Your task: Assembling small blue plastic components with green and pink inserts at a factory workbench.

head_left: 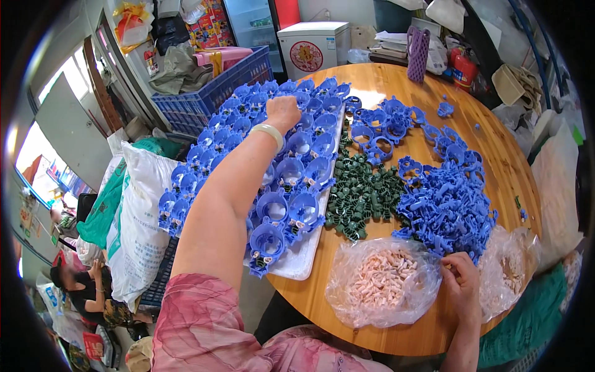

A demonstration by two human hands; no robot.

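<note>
My left hand (283, 113), with a pale bangle on its wrist, reaches to the far part of a white tray (296, 268) covered with rows of blue ring-shaped plastic parts (268, 240). Its fingers are curled down among the blue parts, and what they hold is hidden. My right hand (462, 279) is at the right edge of a clear plastic bag (338, 291) full of small pale pink pieces (381, 279). Thumb and fingers are bent together there; I cannot make out what is between them.
Heaps of dark green plastic pieces (365, 192) and small blue parts (443, 204) cover the round wooden table (502, 155). A second clear bag (514, 266) lies at the right. Blue crates (211, 93) and white sacks (145, 211) stand left; another person (87, 288) sits beyond.
</note>
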